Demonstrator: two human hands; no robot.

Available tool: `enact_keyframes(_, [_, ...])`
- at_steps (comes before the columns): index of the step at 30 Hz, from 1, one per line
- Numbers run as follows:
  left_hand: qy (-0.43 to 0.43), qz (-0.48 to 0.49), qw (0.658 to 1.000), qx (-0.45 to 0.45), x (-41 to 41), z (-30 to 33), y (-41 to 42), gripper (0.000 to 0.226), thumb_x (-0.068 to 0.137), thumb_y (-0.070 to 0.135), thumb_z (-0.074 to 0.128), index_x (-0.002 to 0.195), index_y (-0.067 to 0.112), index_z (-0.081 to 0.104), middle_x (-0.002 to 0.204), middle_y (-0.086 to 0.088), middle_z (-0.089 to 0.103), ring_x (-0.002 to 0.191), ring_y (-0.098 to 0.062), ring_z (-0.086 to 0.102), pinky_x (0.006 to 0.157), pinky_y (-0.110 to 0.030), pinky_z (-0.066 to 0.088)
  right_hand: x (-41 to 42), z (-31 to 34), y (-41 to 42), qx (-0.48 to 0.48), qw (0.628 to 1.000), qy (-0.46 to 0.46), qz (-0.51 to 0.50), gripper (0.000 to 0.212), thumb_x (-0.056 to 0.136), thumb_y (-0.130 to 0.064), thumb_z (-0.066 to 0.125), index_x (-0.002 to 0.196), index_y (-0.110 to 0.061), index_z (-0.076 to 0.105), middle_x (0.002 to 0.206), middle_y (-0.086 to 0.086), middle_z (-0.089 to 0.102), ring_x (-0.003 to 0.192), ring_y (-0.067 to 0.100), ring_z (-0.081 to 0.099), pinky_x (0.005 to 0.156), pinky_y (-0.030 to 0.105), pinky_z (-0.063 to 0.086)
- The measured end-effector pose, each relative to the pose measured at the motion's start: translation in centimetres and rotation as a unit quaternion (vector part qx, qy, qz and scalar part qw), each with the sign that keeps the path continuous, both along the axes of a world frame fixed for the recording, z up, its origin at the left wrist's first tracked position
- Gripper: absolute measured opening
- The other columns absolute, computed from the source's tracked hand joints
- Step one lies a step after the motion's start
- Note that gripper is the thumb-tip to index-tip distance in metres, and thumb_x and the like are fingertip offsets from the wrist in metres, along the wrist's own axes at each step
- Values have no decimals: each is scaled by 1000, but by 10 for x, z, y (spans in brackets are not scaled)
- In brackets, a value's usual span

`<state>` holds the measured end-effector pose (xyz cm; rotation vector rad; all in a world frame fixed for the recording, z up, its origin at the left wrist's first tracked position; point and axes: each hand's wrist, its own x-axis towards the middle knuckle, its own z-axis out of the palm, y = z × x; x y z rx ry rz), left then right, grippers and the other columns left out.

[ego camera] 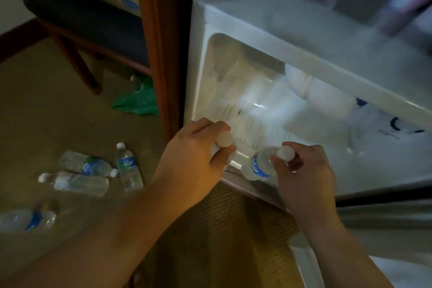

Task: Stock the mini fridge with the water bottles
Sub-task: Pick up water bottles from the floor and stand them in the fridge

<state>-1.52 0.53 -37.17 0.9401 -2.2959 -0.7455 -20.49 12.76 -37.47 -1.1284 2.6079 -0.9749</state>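
A water bottle's white cap is pinched in the grip of the right hand, fingers closed around it. That bottle, clear with a blue label, is held tilted at the front lip of the open mini fridge, its base pointing down and to the left. A second white cap is clamped in the grip of the left hand, with fingers and thumb curled over it at the fridge's lower left front corner; the body of this bottle is mostly hidden behind the hand. Inside the brightly lit fridge, pale shapes with blue markings are seen toward the right, too blurred to identify. On the floor to the left, well apart from the fridge, three bottles are clustered together, two lying down and one more upright. Another bottle is lying near the floor's left edge. A crumpled green bag is lying beside a wooden chair leg.
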Motion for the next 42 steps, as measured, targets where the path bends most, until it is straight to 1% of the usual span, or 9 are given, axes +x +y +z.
enact_keyframes(5, [32, -35, 998, -34, -23, 1, -21, 28, 94, 41, 65, 118, 29, 67, 108, 13, 64, 94, -8, 60, 83, -26, 53, -39, -32, -3, -26, 999, 2, -47, 18, 93, -26, 71, 108, -17, 70, 105, 0, 51, 78, -15, 48, 66, 3, 32])
enact_keyframes(10, [62, -46, 995, -61, -51, -3, -30, 23, 90, 45, 68, 111, 36, 69, 98, 17, 64, 91, -3, 60, 80, -11, 45, -76, -59, -9, -51, 993, -6, -109, 15, 99, -27, 58, 108, -17, 65, 111, -2, 42, 76, -3, 45, 80, 24, 39])
enact_keyframes(14, [92, -65, 991, -71, -73, -14, -31, 18, 90, 38, 73, 106, 32, 73, 92, 14, 66, 90, -8, 63, 84, -36, 55, -98, -76, -36, -65, 982, 23, -177, 17, 99, -22, 54, 103, -9, 64, 108, -2, 35, 70, 8, 45, 74, 24, 36])
enact_keyframes(19, [105, -65, 991, -51, -87, -23, -32, 17, 90, 38, 73, 106, 32, 74, 94, 13, 67, 94, -6, 63, 87, -31, 52, -125, -94, -61, -127, 963, 33, -234, 23, 95, -14, 63, 114, -1, 65, 114, 9, 45, 89, 25, 54, 78, 18, 32])
enact_keyframes(23, [106, -69, 991, -46, -92, -17, -32, 16, 91, 37, 73, 106, 32, 74, 94, 13, 68, 95, -5, 63, 87, -36, 54, -137, -96, -75, -156, 953, 42, -258, 22, 94, -14, 65, 113, -2, 65, 120, 14, 52, 87, 17, 50, 82, 20, 34])
enact_keyframes(31, [111, -78, 990, -23, -92, -15, -40, 14, 90, 38, 73, 103, 33, 75, 92, 14, 69, 92, -3, 64, 83, -32, 54, -171, -101, -94, -178, 941, 50, -283, 45, 90, -18, 68, 127, 7, 58, 126, 22, 61, 118, 34, 58, 104, 36, 44])
enact_keyframes(34, [120, -86, 989, -13, -98, -23, -44, 13, 89, 37, 74, 101, 33, 75, 93, 13, 70, 92, -4, 64, 83, -34, 54, -186, -109, -103, -198, 938, 3, -286, 45, 88, -24, 68, 124, 1, 61, 123, 15, 65, 113, 30, 63, 100, 36, 48])
enact_keyframes(38, [118, -95, 988, -20, -107, -33, -48, 12, 88, 36, 76, 99, 33, 75, 91, 13, 69, 89, -6, 65, 80, -37, 55, -183, -116, -108, -167, 938, 57, -299, 42, 90, -24, 66, 124, 0, 62, 125, 16, 62, 115, 31, 56, 86, 23, 26])
enact_keyframes(42, [114, -106, 987, -29, -110, -36, -49, 12, 88, 38, 75, 99, 33, 74, 88, 13, 67, 86, -6, 64, 76, -33, 53, -167, -124, -107, -191, 926, 65, -320, 49, 85, -17, 70, 131, -3, 57, 125, 18, 57, 111, 37, 53, 79, 27, 23])
